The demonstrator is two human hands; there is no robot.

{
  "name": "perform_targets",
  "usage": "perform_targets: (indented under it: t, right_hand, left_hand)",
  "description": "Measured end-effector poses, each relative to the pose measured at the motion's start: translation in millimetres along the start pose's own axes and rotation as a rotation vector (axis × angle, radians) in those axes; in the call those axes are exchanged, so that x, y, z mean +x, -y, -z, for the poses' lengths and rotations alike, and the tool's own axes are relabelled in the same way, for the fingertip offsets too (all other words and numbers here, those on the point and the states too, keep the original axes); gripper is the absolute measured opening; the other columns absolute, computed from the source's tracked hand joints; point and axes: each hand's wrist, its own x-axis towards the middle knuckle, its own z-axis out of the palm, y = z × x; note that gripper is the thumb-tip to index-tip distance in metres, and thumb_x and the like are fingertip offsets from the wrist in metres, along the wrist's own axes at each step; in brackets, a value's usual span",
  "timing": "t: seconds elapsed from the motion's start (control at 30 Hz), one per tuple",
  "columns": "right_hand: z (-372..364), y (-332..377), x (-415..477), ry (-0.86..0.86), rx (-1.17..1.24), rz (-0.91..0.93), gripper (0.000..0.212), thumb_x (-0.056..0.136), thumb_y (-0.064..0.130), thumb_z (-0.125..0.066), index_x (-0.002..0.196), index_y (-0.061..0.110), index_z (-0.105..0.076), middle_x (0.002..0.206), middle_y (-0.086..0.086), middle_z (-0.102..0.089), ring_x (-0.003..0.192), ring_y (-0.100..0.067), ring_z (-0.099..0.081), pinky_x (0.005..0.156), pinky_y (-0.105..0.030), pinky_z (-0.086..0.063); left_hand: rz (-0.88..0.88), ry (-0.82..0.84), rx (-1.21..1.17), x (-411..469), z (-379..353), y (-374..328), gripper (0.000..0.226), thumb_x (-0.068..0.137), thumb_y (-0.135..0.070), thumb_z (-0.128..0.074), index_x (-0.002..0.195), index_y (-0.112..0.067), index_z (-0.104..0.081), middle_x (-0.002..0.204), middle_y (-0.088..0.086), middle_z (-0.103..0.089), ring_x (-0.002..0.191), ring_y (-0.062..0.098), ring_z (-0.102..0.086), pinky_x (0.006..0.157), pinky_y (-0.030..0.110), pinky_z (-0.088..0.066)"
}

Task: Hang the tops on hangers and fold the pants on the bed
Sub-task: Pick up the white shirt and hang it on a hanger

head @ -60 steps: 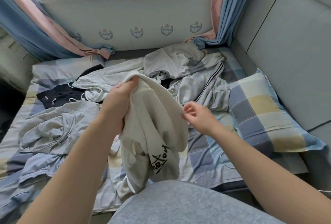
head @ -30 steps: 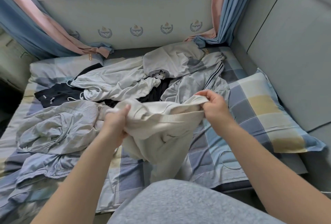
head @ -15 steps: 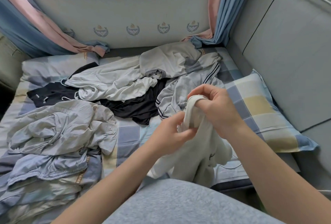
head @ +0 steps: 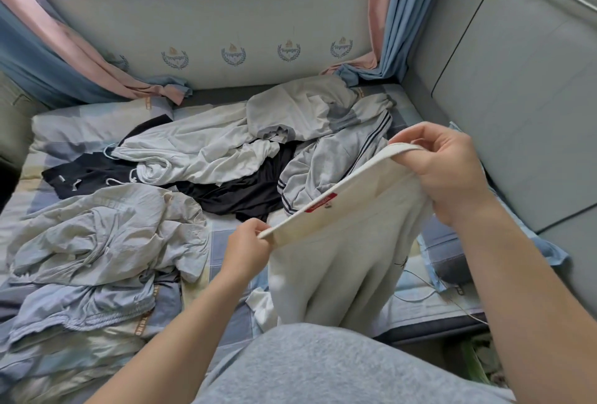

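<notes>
I have the cream garment (head: 342,258) up off the bed (head: 223,242), over its near edge toward the right side, with the loose cloth hanging down to the sheet. My left hand (head: 247,253) pinches one end of its ribbed band (head: 365,174) between thumb and fingers (head: 258,232). My right hand (head: 449,174) is curled round the other end, higher and further away, so the band runs taut on a slant between them. I hold it this way to pull the opening straight and read the piece. A red label (head: 320,204) sits just under the band, and I take this for a waistband, so probably pants to fold, though I cannot be certain.

The rest waits in a heap toward the far edge: a black garment (head: 239,197), with a striped grey one (head: 326,164) overlapping it. I see no hangers. The patch of sheet under my hands looks like the place to lay this one flat.
</notes>
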Motion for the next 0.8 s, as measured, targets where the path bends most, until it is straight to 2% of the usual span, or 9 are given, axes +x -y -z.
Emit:
perform_targets:
  t: [0.07,0.13,0.3,0.43,0.53,0.6,0.67,0.73,0.8]
  right_hand:
    - [1,-14,4,0.017,-0.046,-0.029,0.016,0.078,0.009,-0.080,0.071,0.021,-0.070,0.063,0.007,-0.063,0.061,-0.006,-0.053,0.056,-0.014,-0.042]
    - [2,-31,5,0.006,-0.088,-0.076,0.019,0.082,0.011,-0.078,0.069,0.019,-0.066,0.065,0.000,-0.057,0.060,-0.009,-0.047,0.057,-0.021,-0.039]
    - [-3,-75,2,0.019,-0.283,-0.140,0.024,0.088,0.010,-0.063,0.067,0.013,-0.052,0.058,0.005,-0.043,0.049,-0.003,-0.036,0.051,-0.025,-0.033]
    - [-16,-97,-5,0.086,-0.398,-0.139,0.023,0.088,0.008,-0.057,0.070,0.016,-0.045,0.064,0.003,-0.044,0.060,-0.014,-0.038,0.055,-0.031,-0.033]
    - [-18,-99,-8,0.135,-0.373,-0.109,0.017,0.089,0.007,-0.055,0.073,0.014,-0.052,0.064,0.005,-0.049,0.056,-0.005,-0.041,0.054,-0.024,-0.035]
    - [-18,-95,-12,0.160,-0.372,-0.076,0.021,0.088,0.010,-0.052,0.067,0.006,-0.049,0.058,0.004,-0.040,0.053,-0.008,-0.034,0.052,-0.027,-0.031]
    - [-15,-88,-19,0.152,-0.377,-0.045,0.024,0.081,0.019,-0.048,0.061,0.009,-0.039,0.054,0.006,-0.031,0.053,-0.009,-0.029,0.050,-0.025,-0.024]
    - [-13,-84,-30,0.121,-0.400,-0.030,0.022,0.076,0.023,-0.045,0.062,0.008,-0.035,0.053,0.006,-0.030,0.051,-0.010,-0.028,0.047,-0.023,-0.025]
    - [-11,-87,-42,0.100,-0.406,-0.047,0.023,0.082,0.018,-0.046,0.066,0.004,-0.037,0.056,0.002,-0.033,0.052,-0.010,-0.029,0.048,-0.023,-0.025]
  left_hand:
    - [0.056,-0.017,-0.247,2,11,-6,0.032,0.086,0.006,-0.048,0.091,-0.013,-0.072,0.090,0.012,-0.073,0.088,0.034,-0.069,0.076,0.048,-0.059]
    - [0.113,-0.052,-0.485,3,25,-15,0.037,0.089,0.008,-0.043,0.091,-0.012,-0.073,0.094,0.018,-0.073,0.089,0.037,-0.068,0.080,0.053,-0.058]
    - [0.005,-0.086,-0.636,0,61,-43,0.027,0.095,-0.006,-0.047,0.084,-0.008,-0.072,0.082,0.014,-0.066,0.076,0.024,-0.057,0.069,0.036,-0.046]
    - [-0.218,-0.194,-0.406,-4,83,-59,0.016,0.090,-0.011,-0.052,0.088,-0.005,-0.067,0.075,0.007,-0.061,0.068,0.016,-0.054,0.063,0.031,-0.041]
    - [-0.362,-0.316,-0.050,-3,102,-51,0.013,0.089,-0.008,-0.055,0.092,-0.017,-0.065,0.078,-0.001,-0.062,0.068,0.014,-0.053,0.060,0.030,-0.038]
    - [-0.404,-0.305,0.074,-3,111,-41,0.013,0.089,-0.008,-0.058,0.093,-0.019,-0.064,0.079,-0.001,-0.061,0.071,0.013,-0.053,0.060,0.027,-0.037]
    - [-0.427,-0.280,0.134,-1,116,-34,0.012,0.088,-0.008,-0.059,0.091,-0.019,-0.064,0.076,-0.001,-0.060,0.071,0.011,-0.052,0.059,0.023,-0.036]
    - [-0.445,-0.252,0.176,2,116,-29,0.011,0.088,-0.008,-0.060,0.090,-0.017,-0.064,0.080,0.002,-0.061,0.075,0.018,-0.053,0.064,0.029,-0.039]
    - [-0.457,-0.183,0.211,5,115,-23,0.011,0.089,-0.009,-0.060,0.091,-0.018,-0.064,0.087,0.000,-0.059,0.082,0.022,-0.054,0.070,0.035,-0.042]
